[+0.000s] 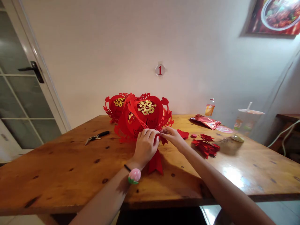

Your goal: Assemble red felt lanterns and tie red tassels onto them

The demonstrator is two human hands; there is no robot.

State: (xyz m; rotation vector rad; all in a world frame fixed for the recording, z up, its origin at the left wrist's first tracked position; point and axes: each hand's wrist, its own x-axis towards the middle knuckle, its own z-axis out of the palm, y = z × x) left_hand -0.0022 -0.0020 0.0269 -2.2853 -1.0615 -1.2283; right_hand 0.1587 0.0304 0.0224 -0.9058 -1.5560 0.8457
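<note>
Red paper lanterns with gold double-happiness characters stand on the wooden table (70, 175). The nearer lantern (153, 117) is in front of me, with a red ribbon tail (156, 164) hanging toward me. My left hand (146, 143) is closed on the lantern's lower edge, its fingers curled over the red paper. Against it, my right hand (171, 136) pinches at the same spot; the small part between the fingertips is hidden. A hair tie with a pink strawberry ball (134, 176) circles my left wrist. Behind and to the left sits another lantern (114, 107).
Keys with a black fob (97, 137) lie at left. To the right are red paper pieces (206, 145), a small red roll (193, 136), a red packet (207, 121), a drink bottle (210, 107) and a clear cup with a straw (248, 122). A wall rises behind the table.
</note>
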